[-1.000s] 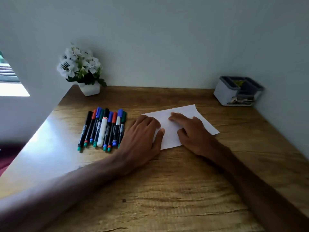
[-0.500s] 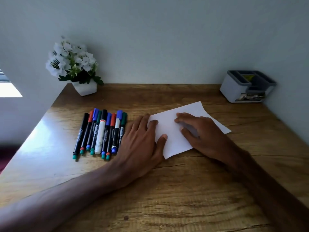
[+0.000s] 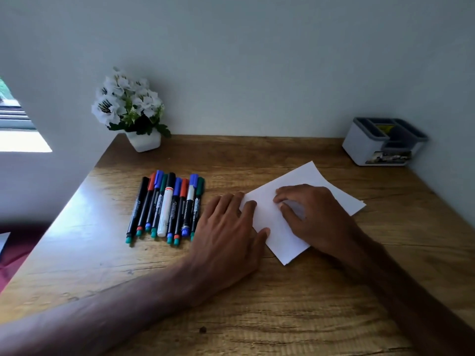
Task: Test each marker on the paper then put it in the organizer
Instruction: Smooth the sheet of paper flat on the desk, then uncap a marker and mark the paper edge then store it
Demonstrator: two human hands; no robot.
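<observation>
A white sheet of paper [image 3: 272, 214] lies on the wooden desk [image 3: 257, 304], turned at an angle. My left hand [image 3: 228, 235] lies flat at its left edge, fingers and thumb resting on the sheet. My right hand [image 3: 311, 214] presses down on the middle of the paper with bent fingers. Several capped markers [image 3: 167, 204] lie side by side in a row to the left of my left hand, in black, red, blue, green and white. A grey organizer [image 3: 383, 143] with dark compartments stands at the back right corner.
A white pot of white flowers [image 3: 131, 111] stands at the back left of the desk against the wall. The desk's left edge runs diagonally beside the markers. A window sits at the far left.
The view has shifted slightly. Both hands stay on the paper; the right hand's fingers have curled in a little more on the sheet.
</observation>
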